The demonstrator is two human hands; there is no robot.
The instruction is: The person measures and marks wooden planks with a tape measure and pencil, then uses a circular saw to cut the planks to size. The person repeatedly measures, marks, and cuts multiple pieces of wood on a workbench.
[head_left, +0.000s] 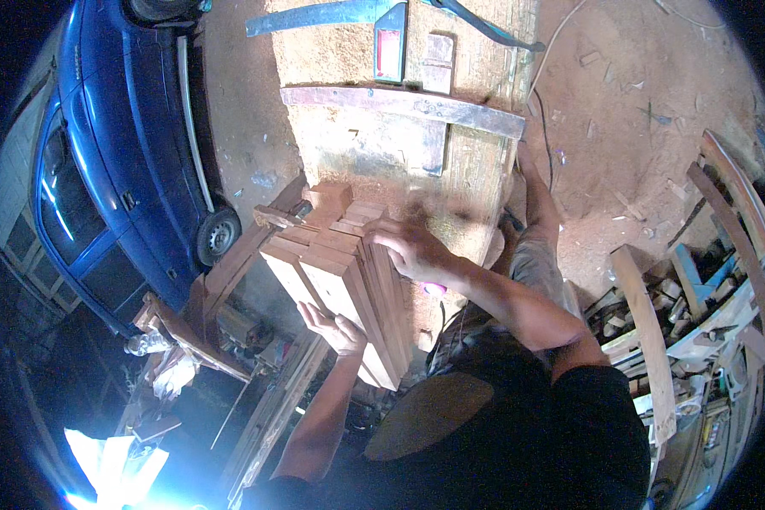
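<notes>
A thick stack of pale wooden boards (348,289) stands in front of me, slanting down toward my body. My left hand (336,331) rests on the stack's left face, its fingers stretched out along the wood. At the upper right edge of the stack, my right hand (406,246) bends its fingers over the boards' ends. Small wood blocks (330,200) lie just beyond the stack, beside a clamp-like wooden piece (285,218). The undersides of my right fingers are hidden.
A dusty workbench (476,144) reaches away from me, bearing curved strips (399,102) and a blue-framed tool (389,53). A blue car (136,144) is at left. Wood scraps (671,297) are piled at right. A bright lamp (115,467) shines at lower left.
</notes>
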